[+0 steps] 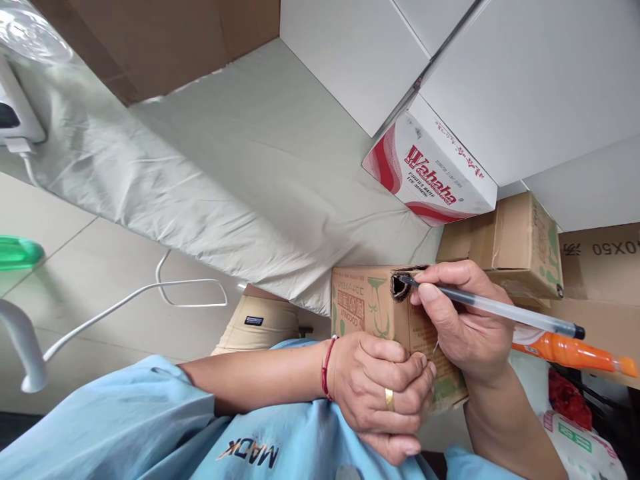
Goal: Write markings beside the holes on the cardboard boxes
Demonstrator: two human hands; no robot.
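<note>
A brown cardboard box (pixel 367 310) with green print sits in front of my body, one upper corner torn into a dark hole. Across its near side and edge, my left hand (pixel 383 387) is closed with bent fingers, holding it. A gold ring and a red bracelet are on that hand and wrist. My right hand (pixel 463 313) pinches a pen (pixel 505 310) with a clear barrel and dark ends. The pen's tip is at the torn hole; how deep it reaches is hidden.
A white and red Wahaha carton (pixel 435 173) stands on the sheet-covered surface (pixel 240 153). Behind the right hand are another brown box (pixel 480 240) and an orange bottle (pixel 575 350). A large brown carton (pixel 165 40) is at the upper left. A white bent-wire stand (pixel 125 293) is at the left.
</note>
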